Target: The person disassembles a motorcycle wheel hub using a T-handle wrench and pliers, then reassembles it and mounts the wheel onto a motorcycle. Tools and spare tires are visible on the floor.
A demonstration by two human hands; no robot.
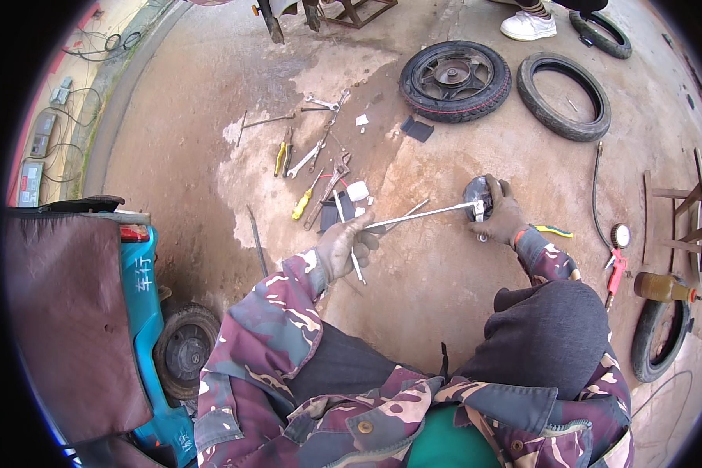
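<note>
My left hand (339, 246), in a grey work glove, is closed around the near end of a long thin metal rod (421, 217). The rod reaches across to a silver metal arm (477, 209) on a dark round part (474, 189), which looks like a brake plate. My right hand (505, 212), also gloved, grips that round part from its right side. A slim metal bar (358, 265) shows beside my left fingers; whether they touch it I cannot tell. Behind my right wrist lies a yellow-and-blue handle (552, 231) on the ground.
Wrenches (308, 160), pliers (281, 158) and a yellow screwdriver (303, 204) lie ahead on the left. A wheel (413, 100) and a bare tyre (528, 78) lie beyond. On the right are a pressure gauge (620, 235) and a bottle (655, 286). A turquoise vehicle (143, 312) stands left.
</note>
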